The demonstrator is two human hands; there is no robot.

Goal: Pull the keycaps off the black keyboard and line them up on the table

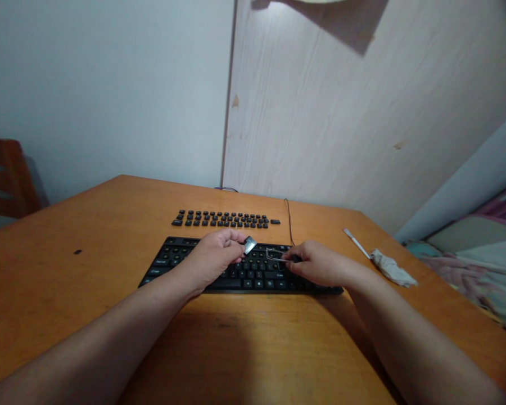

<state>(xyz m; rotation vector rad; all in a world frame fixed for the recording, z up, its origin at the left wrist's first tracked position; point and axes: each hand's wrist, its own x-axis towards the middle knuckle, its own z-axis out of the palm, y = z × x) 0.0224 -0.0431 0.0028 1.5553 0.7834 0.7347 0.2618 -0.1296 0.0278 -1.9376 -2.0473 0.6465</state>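
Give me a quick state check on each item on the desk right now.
keyboard: flat on table, some keycaps off
loose keycaps: laid in rows behind the keyboard
keycap: pinched in left hand
wire keycap puller: held by right hand over the keys
crumpled cloth: lying untouched

The single head-worn camera looks forward and down from the near edge of the orange-brown wooden table (109,225), facing the far edge and the pale wood-grain wall panel (341,124) behind it. It sits close, forearms filling the foreground, with no second view.
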